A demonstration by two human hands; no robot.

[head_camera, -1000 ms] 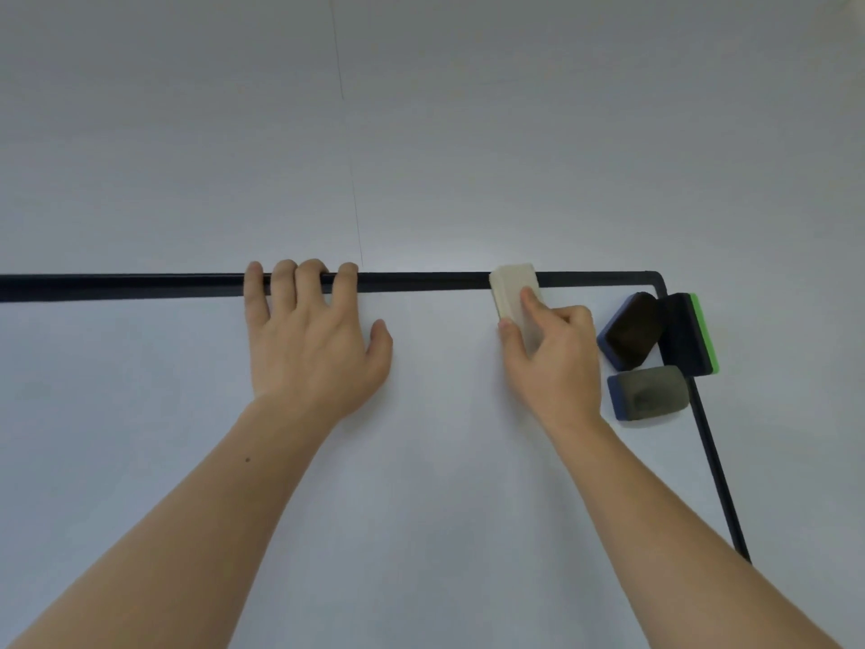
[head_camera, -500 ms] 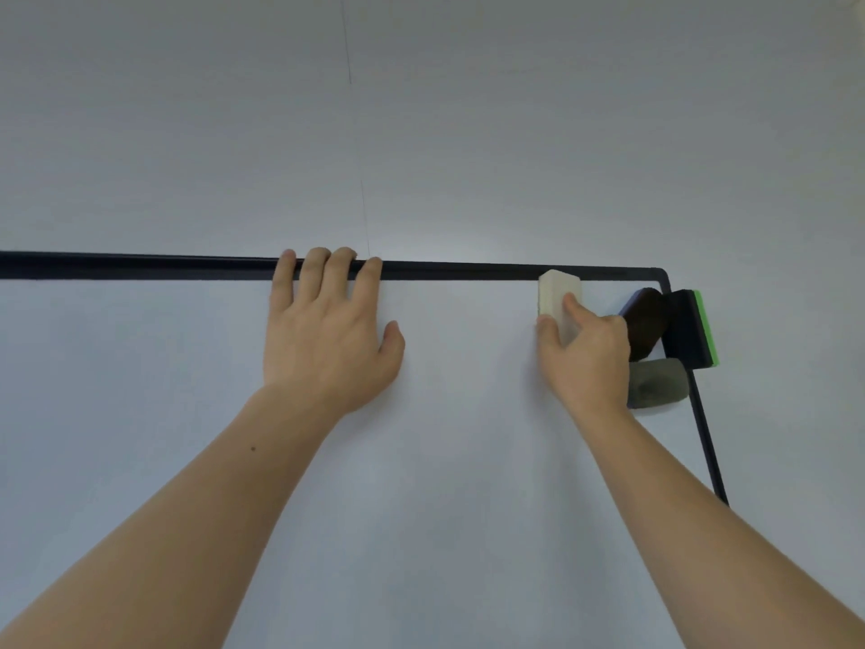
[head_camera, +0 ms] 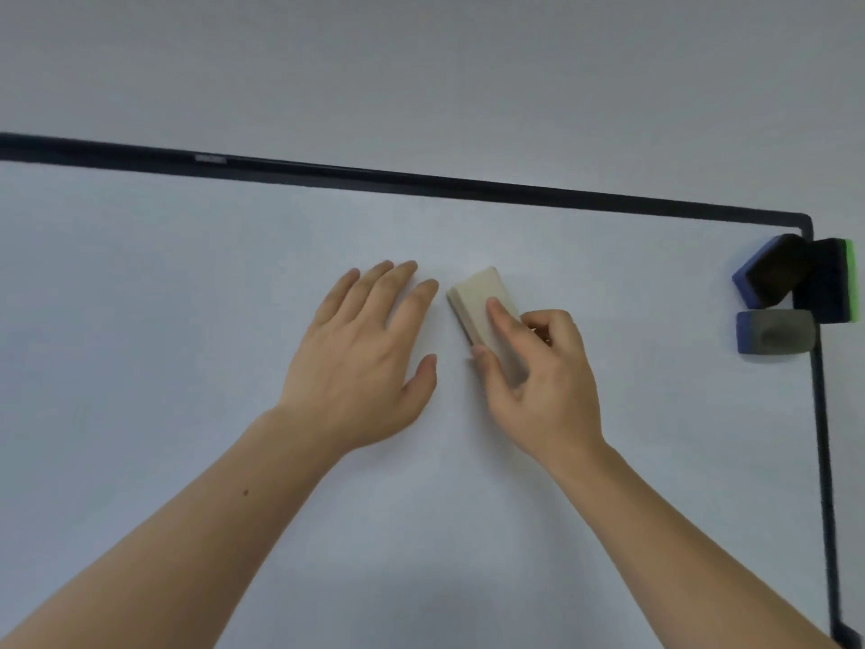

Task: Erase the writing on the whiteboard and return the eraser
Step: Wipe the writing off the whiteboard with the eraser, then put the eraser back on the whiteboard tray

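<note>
My right hand [head_camera: 538,381] pinches the cream rectangular block eraser [head_camera: 482,304], thumb on its left side, index finger laid on top, other fingers curled at the right side; eraser sits flat on the white board surface with black frame [head_camera: 468,192], tilted with its far end toward 11 o'clock. My left hand [head_camera: 360,358] lies flat on the board just beside the eraser at 9 o'clock, fingers spread, holding nothing, index fingertip close to the eraser but apart. Board surface around both hands looks blank, no writing visible. At 3 o'clock, well apart from the eraser, three more erasers bunch at the frame's upper right corner: blue-backed dark felt eraser [head_camera: 772,274], black eraser with green edge [head_camera: 831,285] touching it, grey felt eraser with blue back [head_camera: 777,338] just below both
</note>
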